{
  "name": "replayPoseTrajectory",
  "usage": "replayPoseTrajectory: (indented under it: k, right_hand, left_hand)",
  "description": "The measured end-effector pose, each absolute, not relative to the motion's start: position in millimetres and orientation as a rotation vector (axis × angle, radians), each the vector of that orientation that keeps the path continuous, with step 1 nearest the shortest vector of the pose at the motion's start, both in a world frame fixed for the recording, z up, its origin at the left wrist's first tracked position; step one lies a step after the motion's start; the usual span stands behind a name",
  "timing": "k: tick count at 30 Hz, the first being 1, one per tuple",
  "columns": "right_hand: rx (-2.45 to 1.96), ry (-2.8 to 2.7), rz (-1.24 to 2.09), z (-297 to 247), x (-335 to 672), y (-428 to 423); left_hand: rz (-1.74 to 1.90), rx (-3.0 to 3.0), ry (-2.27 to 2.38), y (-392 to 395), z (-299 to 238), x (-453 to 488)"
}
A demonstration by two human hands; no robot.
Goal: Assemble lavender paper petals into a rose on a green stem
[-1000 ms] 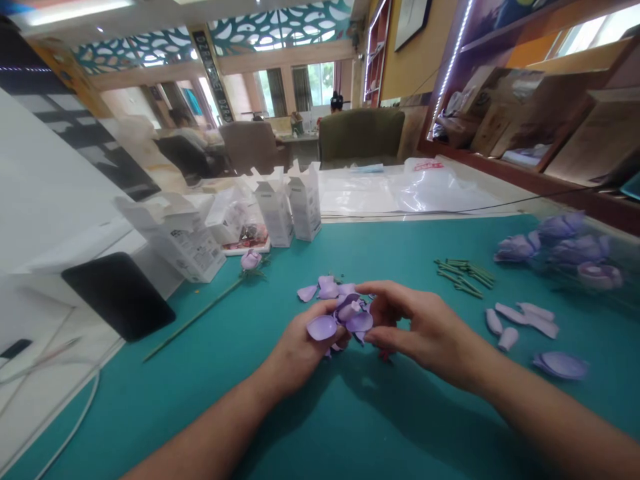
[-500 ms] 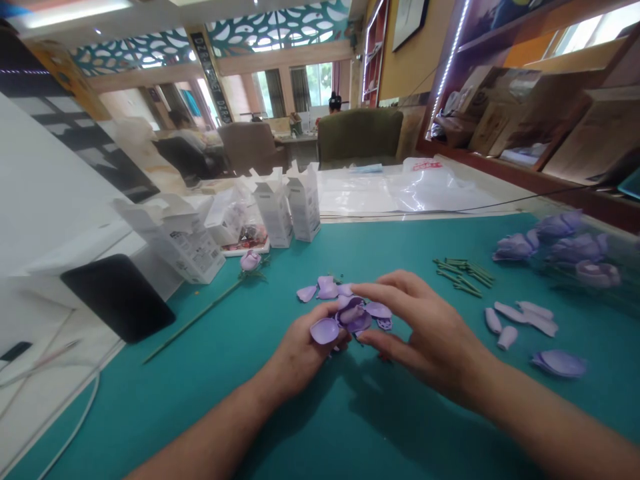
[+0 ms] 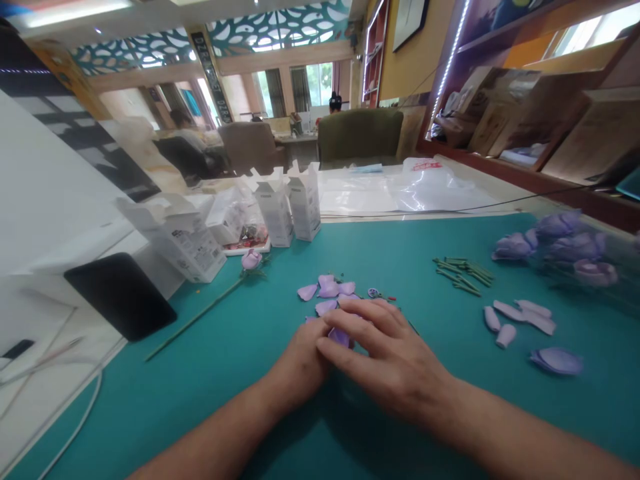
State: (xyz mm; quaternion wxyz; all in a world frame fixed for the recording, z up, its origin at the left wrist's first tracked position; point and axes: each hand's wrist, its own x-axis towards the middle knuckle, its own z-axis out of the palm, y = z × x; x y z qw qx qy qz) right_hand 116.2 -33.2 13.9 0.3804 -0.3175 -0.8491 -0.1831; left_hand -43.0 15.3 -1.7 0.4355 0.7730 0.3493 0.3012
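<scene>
A small purple artificial flower (image 3: 340, 337) is mostly hidden between my two hands near the middle of the mat. My left hand (image 3: 304, 360) is closed around it from the left, its fingertips covered. Over the top lies my right hand (image 3: 393, 350), fingers bent and pressed together against the petals. Loose purple petals (image 3: 329, 289) are scattered just beyond my hands. A small round purple piece (image 3: 373, 293) sits beside them, with a tiny red and green bit to its right.
A rose on a green stem (image 3: 220, 301) lies to the left near a black tablet (image 3: 120, 293). White boxes (image 3: 305, 207) stand behind. On the right are short green sticks (image 3: 465, 275), pale purple pieces (image 3: 523, 315), a cupped petal (image 3: 557, 361) and purple flowers (image 3: 575, 247).
My right hand has moved left and closed over the flower, which was more exposed with its petals spread. More loose petals and the small round piece now show beyond my hands.
</scene>
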Motion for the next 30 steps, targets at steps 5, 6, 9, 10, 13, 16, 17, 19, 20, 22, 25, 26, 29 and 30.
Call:
replayPoseTrajectory:
  k: [5, 6, 9, 10, 13, 16, 17, 19, 20, 22, 25, 26, 29, 30]
  right_hand:
    - [-0.813, -2.127, -0.472, 12.5, 122.4, -30.5]
    - [-0.824, -2.116, -0.476, 13.0, 123.6, -29.7]
    - [-0.841, -2.105, -0.468, 16.1, 126.7, -27.4]
    - [-0.84, -2.101, -0.466, 17.4, 127.4, -26.8]
    - [-0.836, -2.086, -0.479, 20.1, 128.9, -26.2]
    - [-0.87, -2.06, -0.446, 20.4, 129.1, -26.9]
    - [-0.881, -2.047, -0.432, 20.1, 129.1, -27.0]
    - [-0.894, -2.033, -0.417, 18.9, 128.9, -26.7]
    - [-0.895, -2.029, -0.415, 18.2, 128.8, -26.3]
    - [-0.893, -2.018, -0.407, 17.3, 128.8, -25.3]
    - [-0.885, -2.009, -0.321, 19.1, 130.3, -25.1]
    - [-0.888, -2.015, -0.265, 21.2, 131.7, -25.5]
    - [-0.919, -2.021, -0.072, 30.2, 138.5, -27.1]
    - [-0.936, -2.015, -0.024, 33.3, 141.1, -27.4]
  left_hand:
    - [0.741, 1.926, 0.831, 16.9, -0.5, -46.0]
    - [0.754, 1.914, 0.83, 17.2, 0.1, -46.3]
    - [0.776, 1.87, 0.843, 17.8, 1.6, -46.1]
    - [0.775, 1.848, 0.851, 18.0, 1.8, -45.9]
    - [0.758, 1.766, 0.869, 17.8, 1.2, -45.5]
    - [0.775, 1.688, 0.847, 16.8, 0.9, -45.9]
    - [0.782, 1.668, 0.837, 16.3, 1.3, -46.0]
    - [0.785, 1.64, 0.823, 15.5, 2.5, -46.3]
    - [0.785, 1.629, 0.82, 15.2, 3.1, -46.3]
    - [0.784, 1.613, 0.808, 15.3, 3.8, -46.3]
    - [0.78, 1.595, 0.778, 16.2, 3.1, -45.9]
    - [0.777, 1.589, 0.763, 16.5, 2.8, -45.8]
    - [0.762, 1.545, 0.722, 16.1, 3.3, -45.5]
    - [0.752, 1.521, 0.714, 15.5, 4.1, -45.4]
